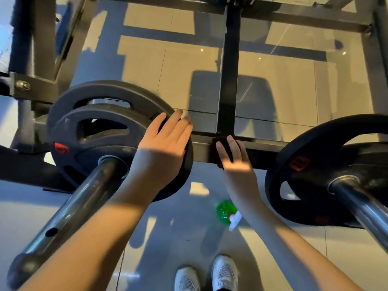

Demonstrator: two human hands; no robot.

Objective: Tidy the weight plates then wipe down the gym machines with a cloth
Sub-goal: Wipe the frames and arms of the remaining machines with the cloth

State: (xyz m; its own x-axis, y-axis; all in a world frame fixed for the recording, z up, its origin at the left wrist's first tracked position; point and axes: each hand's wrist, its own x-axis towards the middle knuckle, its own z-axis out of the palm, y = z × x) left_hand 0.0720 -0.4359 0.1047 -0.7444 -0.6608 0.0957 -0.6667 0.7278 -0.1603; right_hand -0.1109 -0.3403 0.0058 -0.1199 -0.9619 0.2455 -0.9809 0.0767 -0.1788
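Observation:
Two black weight plates (100, 133) sit stacked on a steel sleeve (69, 206) at the left. My left hand (165, 141) rests flat on the right rim of the front plate, fingers straight. My right hand (233, 156) presses a dark red cloth (219, 142) against the grey crossbar (201, 149) of the machine frame, just below a black upright post (230, 80). Another black plate (315, 164) hangs on a second steel sleeve (361, 204) at the right.
A green spray bottle (225, 212) with a white trigger stands on the tiled floor between the sleeves. My white shoes (210, 274) are at the bottom. Grey frame beams (42, 49) rise at the left and cross at the top.

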